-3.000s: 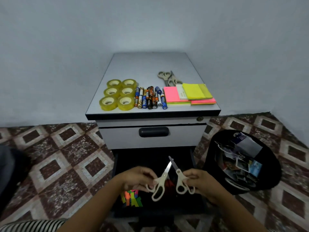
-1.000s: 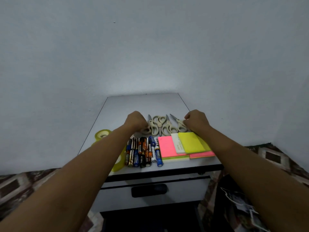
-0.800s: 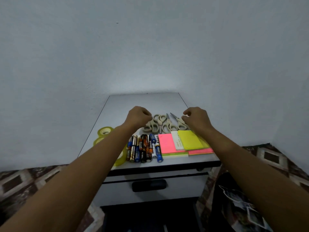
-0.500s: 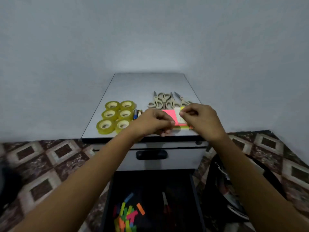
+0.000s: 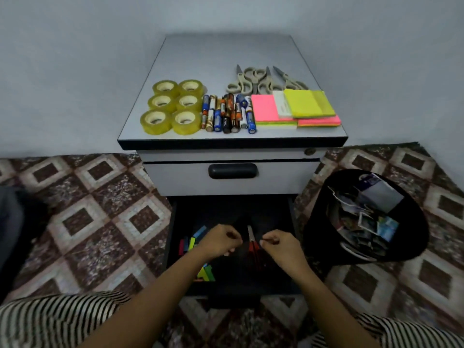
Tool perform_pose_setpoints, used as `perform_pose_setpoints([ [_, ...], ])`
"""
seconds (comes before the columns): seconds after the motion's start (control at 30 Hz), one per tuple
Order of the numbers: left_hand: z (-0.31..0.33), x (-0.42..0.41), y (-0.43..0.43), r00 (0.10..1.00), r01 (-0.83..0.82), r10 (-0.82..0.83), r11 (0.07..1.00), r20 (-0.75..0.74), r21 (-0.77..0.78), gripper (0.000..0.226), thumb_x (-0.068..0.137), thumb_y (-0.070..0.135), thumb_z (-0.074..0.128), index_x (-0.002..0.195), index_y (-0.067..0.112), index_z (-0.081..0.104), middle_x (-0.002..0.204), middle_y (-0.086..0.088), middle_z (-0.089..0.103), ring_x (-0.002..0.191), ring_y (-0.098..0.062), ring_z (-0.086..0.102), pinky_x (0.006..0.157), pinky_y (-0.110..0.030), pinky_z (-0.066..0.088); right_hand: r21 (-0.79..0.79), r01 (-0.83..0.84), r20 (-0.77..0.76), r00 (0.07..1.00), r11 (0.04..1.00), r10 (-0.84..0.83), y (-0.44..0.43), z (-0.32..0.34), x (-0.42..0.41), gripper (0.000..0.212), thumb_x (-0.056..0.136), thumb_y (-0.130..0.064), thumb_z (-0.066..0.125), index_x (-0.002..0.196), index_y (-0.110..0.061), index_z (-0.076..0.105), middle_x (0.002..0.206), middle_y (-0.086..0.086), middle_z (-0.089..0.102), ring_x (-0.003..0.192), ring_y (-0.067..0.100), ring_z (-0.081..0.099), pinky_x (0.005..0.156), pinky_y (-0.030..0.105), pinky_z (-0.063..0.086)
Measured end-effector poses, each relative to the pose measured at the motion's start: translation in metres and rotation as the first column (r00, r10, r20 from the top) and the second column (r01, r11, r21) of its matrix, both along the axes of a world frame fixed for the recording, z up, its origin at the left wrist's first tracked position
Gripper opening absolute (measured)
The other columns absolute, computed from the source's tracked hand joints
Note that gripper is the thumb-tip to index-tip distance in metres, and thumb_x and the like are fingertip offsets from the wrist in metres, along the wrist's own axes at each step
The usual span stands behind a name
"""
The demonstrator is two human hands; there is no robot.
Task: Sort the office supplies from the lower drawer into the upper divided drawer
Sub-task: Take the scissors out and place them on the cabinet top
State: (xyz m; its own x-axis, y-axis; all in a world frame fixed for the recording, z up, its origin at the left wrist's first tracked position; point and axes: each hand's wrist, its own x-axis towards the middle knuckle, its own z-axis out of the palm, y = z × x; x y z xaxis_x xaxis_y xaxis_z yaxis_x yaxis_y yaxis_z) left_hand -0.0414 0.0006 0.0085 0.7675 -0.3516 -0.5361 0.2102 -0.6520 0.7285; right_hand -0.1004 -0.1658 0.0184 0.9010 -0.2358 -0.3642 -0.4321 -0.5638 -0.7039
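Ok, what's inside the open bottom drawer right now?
The drawer holds coloured strips at left and a red-handled blade mid-drawer. The left hand and right hand hide part of them; the rest is too dark.

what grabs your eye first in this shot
The tidy rows on the cabinet top: six yellow tape rolls at left, batteries in the middle, pink and yellow sticky notes at right, grey scissors behind them. Below, the left hand and right hand hang with curled fingers in the open lower drawer, beside bright paper strips and a red-handled tool. A black bin of scraps stands on the floor at right.
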Motion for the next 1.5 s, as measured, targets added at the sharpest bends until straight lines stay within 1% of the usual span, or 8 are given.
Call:
perform_pose_setpoints([
  [0.1, -0.037, -0.001, 0.005, 0.998, -0.068, 0.067, 0.992, 0.006, 0.105, 0.013, 0.089, 0.015, 0.061, 0.096, 0.006, 0.067, 0.077, -0.003, 0.064, 0.060, -0.007, 0.055, 0.058, -0.020, 0.043, -0.032, -0.009, -0.146, 0.989, 0.999, 0.004, 0.002, -0.032, 0.005, 0.025, 0.089, -0.022, 0.063, 0.106, -0.005, 0.068, 0.108, 0.010, 0.068, 0.103, 0.022, 0.062, 0.084, 0.023, 0.044],
  [0.3, -0.077, -0.008, -0.013, 0.996, -0.069, 0.077, 0.984, -0.044, 0.164, 0.029, 0.092, 0.016, 0.056, 0.118, 0.006, 0.063, 0.120, -0.009, 0.063, 0.109, -0.020, 0.059, 0.086, -0.022, 0.044, -0.100, -0.030, -0.276, 0.961, 0.995, 0.001, 0.002, -0.084, 0.017, 0.021, 0.089, -0.020, 0.059, 0.082, -0.001, 0.063, 0.099, 0.020, 0.067, 0.095, 0.032, 0.063, 0.070, 0.027, 0.042],
  [0.53, -0.090, -0.011, -0.044, 0.980, -0.120, 0.144, 0.978, -0.137, 0.168, 0.019, 0.091, 0.021, 0.054, 0.091, 0.009, 0.069, 0.096, -0.011, 0.069, 0.088, -0.023, 0.064, 0.076, -0.028, 0.050, -0.146, 0.054, -0.263, 0.961, 0.988, -0.091, 0.003, -0.101, 0.023, 0.041, 0.089, -0.003, 0.050, 0.055, -0.016, 0.032, 0.071, 0.007, 0.051, 0.074, 0.018, 0.049, 0.063, 0.023, 0.038],
  [0.6, -0.089, -0.010, -0.046, 0.974, -0.135, 0.164, 0.975, -0.157, 0.177, 0.016, 0.091, 0.020, 0.054, 0.083, 0.012, 0.066, 0.088, -0.011, 0.066, 0.080, -0.020, 0.061, 0.073, -0.030, 0.050, -0.118, 0.079, -0.286, 0.952, 0.990, -0.110, 0.003, -0.101, 0.024, 0.037, 0.089, -0.002, 0.049, 0.055, -0.013, 0.039, 0.063, 0.003, 0.048, 0.075, 0.020, 0.052, 0.068, 0.028, 0.046],
  [0.7, -0.087, -0.008, -0.042, 0.961, -0.166, 0.197, 0.972, -0.192, 0.167, 0.020, 0.091, 0.012, 0.050, 0.075, 0.008, 0.061, 0.074, -0.011, 0.059, 0.067, -0.020, 0.055, 0.066, -0.033, 0.048, -0.058, 0.102, -0.308, 0.944, 0.993, -0.115, 0.002, -0.096, 0.023, 0.022, 0.091, -0.002, 0.046, 0.085, 0.004, 0.066, 0.092, 0.017, 0.066, 0.091, 0.028, 0.062, 0.071, 0.024, 0.045],
  [0.87, -0.064, -0.013, -0.033, 0.910, -0.327, 0.313, 0.945, -0.273, -0.009, 0.029, 0.092, 0.003, 0.048, 0.066, 0.014, 0.055, 0.069, -0.005, 0.053, 0.062, -0.013, 0.050, 0.060, -0.024, 0.045, 0.020, 0.102, -0.222, 0.970, 0.995, -0.095, 0.002, -0.078, 0.018, 0.020, 0.090, -0.005, 0.052, 0.100, -0.002, 0.069, 0.106, 0.012, 0.067, 0.097, 0.022, 0.061, 0.072, 0.018, 0.040],
  [1.13, -0.010, -0.038, -0.012, 0.814, -0.474, 0.326, 0.850, -0.481, -0.228, 0.014, 0.091, -0.001, 0.053, 0.082, 0.004, 0.062, 0.069, -0.006, 0.063, 0.065, -0.011, 0.062, 0.056, -0.020, 0.052, 0.108, -0.007, -0.051, 0.999, 0.994, 0.013, -0.001, -0.031, -0.010, 0.019, 0.091, -0.014, 0.058, 0.075, -0.025, 0.060, 0.078, -0.006, 0.061, 0.079, 0.013, 0.060, 0.063, 0.017, 0.043],
  [1.5, 0.091, -0.077, 0.019, 0.872, -0.362, 0.098, 0.787, -0.479, -0.499, 0.015, 0.086, -0.001, 0.061, 0.076, 0.010, 0.057, 0.071, -0.007, 0.069, 0.062, -0.012, 0.068, 0.059, -0.021, 0.056, 0.070, -0.175, 0.292, 0.945, 0.982, 0.147, 0.003, 0.075, -0.052, 0.021, 0.088, -0.012, 0.063, 0.076, -0.030, 0.065, 0.075, -0.010, 0.067, 0.072, -0.004, 0.061, 0.063, 0.009, 0.044],
])
